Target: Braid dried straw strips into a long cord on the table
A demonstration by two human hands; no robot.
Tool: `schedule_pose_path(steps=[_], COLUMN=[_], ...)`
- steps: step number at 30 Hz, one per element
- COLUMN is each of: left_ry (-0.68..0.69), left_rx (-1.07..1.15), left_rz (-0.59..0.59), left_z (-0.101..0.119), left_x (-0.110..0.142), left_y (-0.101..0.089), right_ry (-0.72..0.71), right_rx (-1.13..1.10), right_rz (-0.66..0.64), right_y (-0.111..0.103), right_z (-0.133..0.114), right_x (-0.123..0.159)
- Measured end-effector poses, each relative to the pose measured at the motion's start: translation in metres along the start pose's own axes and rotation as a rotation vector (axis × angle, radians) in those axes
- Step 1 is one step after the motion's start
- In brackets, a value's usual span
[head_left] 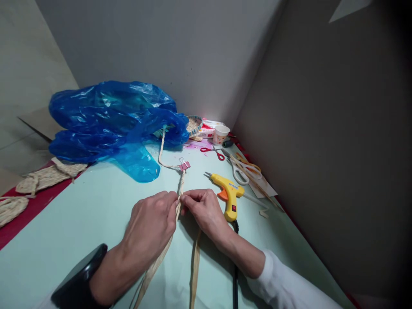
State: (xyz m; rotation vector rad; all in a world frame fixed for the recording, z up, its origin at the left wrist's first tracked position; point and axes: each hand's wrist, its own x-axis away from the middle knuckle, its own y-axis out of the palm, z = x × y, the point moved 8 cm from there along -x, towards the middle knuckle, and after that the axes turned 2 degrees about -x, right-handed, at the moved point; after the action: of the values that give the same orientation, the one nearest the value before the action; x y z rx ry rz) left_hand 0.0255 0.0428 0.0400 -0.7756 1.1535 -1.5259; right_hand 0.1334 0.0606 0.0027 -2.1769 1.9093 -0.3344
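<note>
My left hand and my right hand meet at the middle of the table, both closed in a pinch on a pale braided cord. Above my fingers the cord runs up to a pink binder clip. Past the clip, a thin braided length leads back to the blue plastic bag. Loose flat strands hang toward me: one strand passes under my left hand, another strand falls below my right hand. My fingertips hide the exact crossing of the strands.
A yellow glue gun lies just right of my right hand, its black cable running toward me. Behind are red scissors, white-handled scissors and a paper cup. The blue plastic bag fills the back left; braided bundles lie leftward.
</note>
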Motion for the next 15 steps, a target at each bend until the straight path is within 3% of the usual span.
schedule_pose_path(steps=[7, 12, 15], left_ry=[0.015, 0.089, 0.126], left_rx=[0.133, -0.062, -0.198], left_rz=[-0.015, -0.142, -0.159], left_z=[0.005, 0.013, 0.020], left_x=[0.010, 0.013, 0.016], left_y=[0.013, 0.035, 0.042], right_ry=[0.032, 0.078, 0.118], right_rx=[-0.075, -0.297, -0.395], right_rz=[-0.022, -0.129, -0.147], right_y=[0.001, 0.008, 0.009], right_z=[0.004, 0.007, 0.010], right_x=[0.001, 0.001, 0.001])
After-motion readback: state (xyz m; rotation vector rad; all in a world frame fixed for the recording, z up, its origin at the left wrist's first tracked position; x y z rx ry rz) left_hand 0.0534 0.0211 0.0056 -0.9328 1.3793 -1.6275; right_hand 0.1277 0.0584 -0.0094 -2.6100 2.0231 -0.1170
